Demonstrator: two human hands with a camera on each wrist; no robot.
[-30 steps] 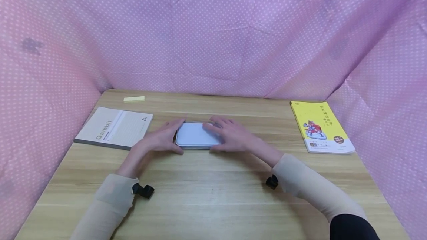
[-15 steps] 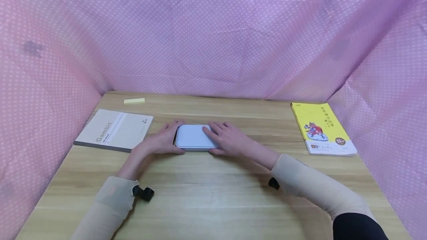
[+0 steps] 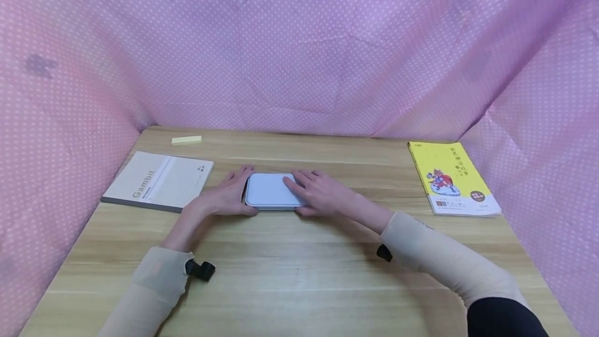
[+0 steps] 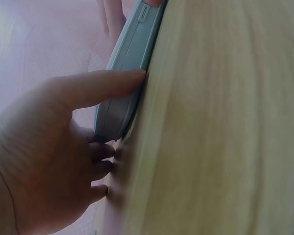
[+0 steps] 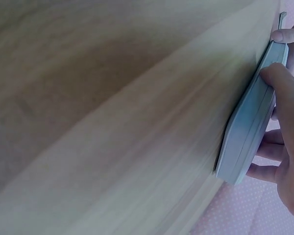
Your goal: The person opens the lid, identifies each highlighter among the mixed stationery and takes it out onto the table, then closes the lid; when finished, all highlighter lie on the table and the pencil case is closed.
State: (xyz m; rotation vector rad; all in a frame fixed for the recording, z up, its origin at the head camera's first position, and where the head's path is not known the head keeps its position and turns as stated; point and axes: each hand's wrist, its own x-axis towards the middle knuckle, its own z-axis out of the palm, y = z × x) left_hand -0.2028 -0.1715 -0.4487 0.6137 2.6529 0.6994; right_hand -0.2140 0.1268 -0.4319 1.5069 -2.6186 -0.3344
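A flat, pale blue box with rounded corners (image 3: 269,190) lies on the wooden table, its long side facing me. My left hand (image 3: 225,195) grips its left end, thumb along the front side and fingers reaching around behind. From the right, my right hand (image 3: 329,195) holds the other end, with the index finger lying over the top. In the left wrist view, the left thumb presses the side of the box (image 4: 127,58), which has a small slot farther along. The right wrist view has the right thumb on the front side of the box (image 5: 245,127) and the fingers at its back.
A grey Gambit notebook (image 3: 159,181) lies at the left, with a pale yellow strip (image 3: 186,140) behind it. On the right is a yellow book (image 3: 451,178). Pink dotted cloth (image 3: 299,56) hangs around the back and sides of the table.
The fingers of my right hand have closed in on the right end of the box, and the left fingers have settled closer to its left end. The box stays in place.
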